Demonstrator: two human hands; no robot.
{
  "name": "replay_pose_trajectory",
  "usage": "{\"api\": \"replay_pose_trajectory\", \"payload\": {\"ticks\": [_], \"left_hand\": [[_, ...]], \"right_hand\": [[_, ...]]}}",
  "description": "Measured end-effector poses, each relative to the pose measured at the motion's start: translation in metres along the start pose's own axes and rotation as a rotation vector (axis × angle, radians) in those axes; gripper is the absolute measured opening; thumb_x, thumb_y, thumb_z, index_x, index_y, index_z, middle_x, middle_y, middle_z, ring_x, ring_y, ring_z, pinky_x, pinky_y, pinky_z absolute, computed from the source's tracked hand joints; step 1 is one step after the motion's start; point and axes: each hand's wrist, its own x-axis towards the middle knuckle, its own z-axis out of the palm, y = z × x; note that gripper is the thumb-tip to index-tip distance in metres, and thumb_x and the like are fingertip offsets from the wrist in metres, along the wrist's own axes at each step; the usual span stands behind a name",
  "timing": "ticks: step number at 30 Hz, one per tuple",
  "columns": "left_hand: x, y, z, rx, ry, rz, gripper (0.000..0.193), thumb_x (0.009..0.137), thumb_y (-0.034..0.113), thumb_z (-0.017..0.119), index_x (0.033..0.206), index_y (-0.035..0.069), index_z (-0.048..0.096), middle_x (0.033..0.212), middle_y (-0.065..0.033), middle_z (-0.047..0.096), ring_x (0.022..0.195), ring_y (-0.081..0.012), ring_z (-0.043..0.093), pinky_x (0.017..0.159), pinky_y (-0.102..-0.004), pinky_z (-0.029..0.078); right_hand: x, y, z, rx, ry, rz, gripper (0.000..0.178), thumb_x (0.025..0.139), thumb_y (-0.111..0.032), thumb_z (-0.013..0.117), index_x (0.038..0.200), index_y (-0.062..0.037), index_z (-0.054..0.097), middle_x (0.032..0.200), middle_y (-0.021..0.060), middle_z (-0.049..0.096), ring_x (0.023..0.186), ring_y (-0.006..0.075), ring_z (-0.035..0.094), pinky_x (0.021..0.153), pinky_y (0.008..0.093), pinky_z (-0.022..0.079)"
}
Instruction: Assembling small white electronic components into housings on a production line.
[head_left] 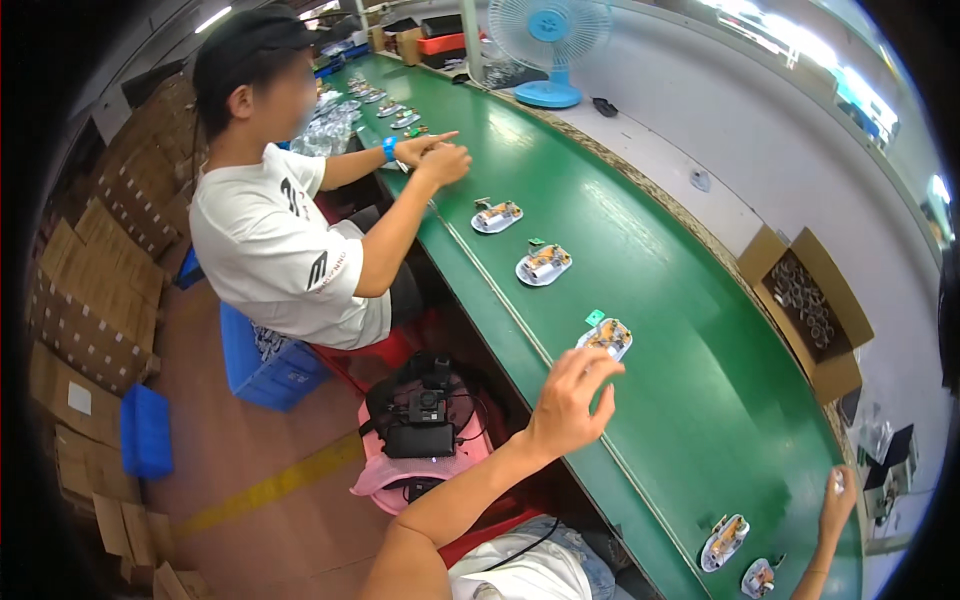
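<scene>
My left hand [572, 402] reaches over the green bench with its fingers loosely bent, the thumb apart and nothing visible between them. Just beyond its fingertips lies a white oval housing [618, 345], open-topped, with orange and metal parts inside. A small green circuit board [595, 318] sits at its far edge. Off at the right rim, my right hand [838, 505] is closed around something small and pale that I cannot make out. Nearest that hand are two similar housings, one with a silver cylinder [725, 543] and a smaller-looking one [759, 578].
Two more housings [545, 264] [497, 217] lie farther up the green bench [690, 300]. A co-worker [290, 220] sits at the left, both hands over the bench. An open carton [815, 315] of small round parts stands along the wall; a blue fan [549, 50] is at the back.
</scene>
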Motion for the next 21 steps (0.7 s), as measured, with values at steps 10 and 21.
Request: {"api": "replay_pose_trajectory", "payload": {"ticks": [10, 21], "left_hand": [[0.003, -0.031, 0.023, 0.3, -0.115, -0.196, 0.094, 0.076, 0.036, 0.084, 0.153, 0.009, 0.037, 0.149, -0.0237, 0.036, 0.126, -0.0431, 0.046, 0.109, -0.0533, 0.039], [0.009, -0.036, 0.028, 0.352, -0.205, -0.274, 0.09, 0.079, 0.028, 0.081, 0.154, 0.007, 0.036, 0.125, -0.0193, 0.052, 0.111, -0.0346, 0.05, 0.097, -0.0476, 0.043]], "right_hand": [[0.084, -0.273, 0.143, 0.263, -0.075, -0.356, 0.014, 0.089, -0.015, 0.069, 0.099, -0.0059, 0.068, 0.076, 0.0091, 0.067, 0.062, 0.0232, 0.056, 0.062, 0.0364, 0.049], [0.065, -0.304, 0.216, 0.01, 0.101, -0.484, 0.016, 0.089, -0.019, 0.07, 0.104, -0.013, 0.068, 0.102, 0.0071, 0.062, 0.086, 0.0269, 0.06, 0.072, 0.0382, 0.052]]}}
